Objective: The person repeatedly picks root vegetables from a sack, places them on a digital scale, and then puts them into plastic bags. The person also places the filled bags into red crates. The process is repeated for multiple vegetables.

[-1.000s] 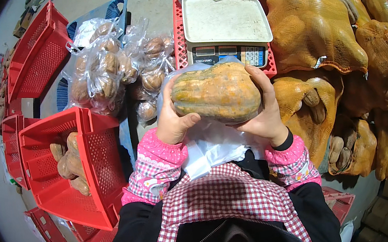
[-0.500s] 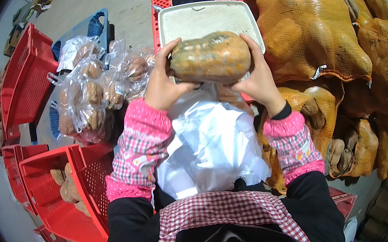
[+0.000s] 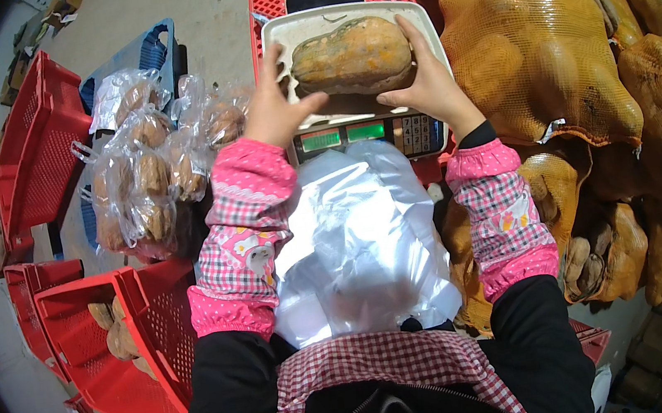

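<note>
Several perforated red plastic crates [image 3: 167,328] fill the left, then come crinkly clear plastic bags [image 3: 117,155] bulging with rounded brown squash [image 3: 153,175], and here's the left hand [image 3: 277,113], thumb and fingers spread wide beside one end of the pumpkin [image 3: 353,57]! Shiny, rumpled plastic film [image 3: 361,244] gleams mid-view, and above it that oblong, ribbed, mottled orange-green pumpkin lies on the flat, pale tray [image 3: 281,33] of a digital scale [image 3: 371,131]; the right hand [image 3: 433,89] curves wide around the other end, contact impossible to tell, with knobbly orange mesh sacks [image 3: 526,39] piled beyond.
</note>
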Tool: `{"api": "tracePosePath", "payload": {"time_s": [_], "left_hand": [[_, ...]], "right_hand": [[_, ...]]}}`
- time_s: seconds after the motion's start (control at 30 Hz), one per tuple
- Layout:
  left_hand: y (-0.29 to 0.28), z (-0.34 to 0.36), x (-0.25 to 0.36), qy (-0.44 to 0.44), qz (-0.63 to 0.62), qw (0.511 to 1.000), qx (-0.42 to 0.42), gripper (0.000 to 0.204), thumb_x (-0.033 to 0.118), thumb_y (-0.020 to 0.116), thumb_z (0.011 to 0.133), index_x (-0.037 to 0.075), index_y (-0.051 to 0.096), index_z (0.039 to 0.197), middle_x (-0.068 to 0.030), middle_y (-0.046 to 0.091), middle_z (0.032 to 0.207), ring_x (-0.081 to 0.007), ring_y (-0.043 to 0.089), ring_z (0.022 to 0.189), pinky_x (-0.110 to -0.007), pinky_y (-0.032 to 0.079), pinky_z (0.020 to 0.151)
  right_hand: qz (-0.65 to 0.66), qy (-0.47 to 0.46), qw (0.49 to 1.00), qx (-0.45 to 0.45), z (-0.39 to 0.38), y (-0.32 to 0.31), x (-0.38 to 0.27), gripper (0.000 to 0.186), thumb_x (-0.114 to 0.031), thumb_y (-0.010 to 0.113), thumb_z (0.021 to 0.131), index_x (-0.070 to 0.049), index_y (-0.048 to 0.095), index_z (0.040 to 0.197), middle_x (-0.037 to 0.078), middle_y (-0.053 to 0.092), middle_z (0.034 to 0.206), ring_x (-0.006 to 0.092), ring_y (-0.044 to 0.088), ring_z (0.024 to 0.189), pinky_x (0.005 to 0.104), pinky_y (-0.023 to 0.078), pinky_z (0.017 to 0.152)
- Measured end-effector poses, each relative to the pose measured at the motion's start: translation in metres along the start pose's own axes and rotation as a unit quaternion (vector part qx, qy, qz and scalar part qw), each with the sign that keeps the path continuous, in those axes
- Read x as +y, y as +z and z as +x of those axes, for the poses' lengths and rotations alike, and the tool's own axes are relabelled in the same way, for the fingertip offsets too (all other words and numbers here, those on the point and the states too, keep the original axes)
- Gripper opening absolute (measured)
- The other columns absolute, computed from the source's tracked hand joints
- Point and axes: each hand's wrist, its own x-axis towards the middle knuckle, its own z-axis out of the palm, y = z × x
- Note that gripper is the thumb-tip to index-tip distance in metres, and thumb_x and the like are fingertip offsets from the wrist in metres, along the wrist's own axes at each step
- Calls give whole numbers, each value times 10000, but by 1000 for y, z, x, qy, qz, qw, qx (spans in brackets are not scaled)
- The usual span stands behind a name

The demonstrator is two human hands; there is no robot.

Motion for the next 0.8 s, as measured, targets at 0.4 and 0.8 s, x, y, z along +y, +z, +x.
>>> {"api": "tracePosePath", "payload": {"time_s": [0.4, 0.8], "left_hand": [[-89, -75, 23, -76, -125, 984, 100, 214, 51, 601, 855, -17, 577, 1056, -76, 640, 999, -135, 604, 920, -255, 468, 831], [7, 59, 52, 238, 279, 930, -7, 862, 374, 800, 636, 82, 384, 1331, -177, 495, 1264, -326, 481, 1165, -411, 424, 962]], "right_hand": [[221, 158, 949, 163, -90, -19, -22, 461, -7, 658, 778, 8, 494, 1209, 101, 558, 1141, 152, 555, 991, 280, 461, 872], [201, 142, 969, 20, -148, 30, -98, 364, -52, 655, 736, -4, 558, 1084, 123, 568, 1067, 223, 579, 949, 316, 467, 821]]}}
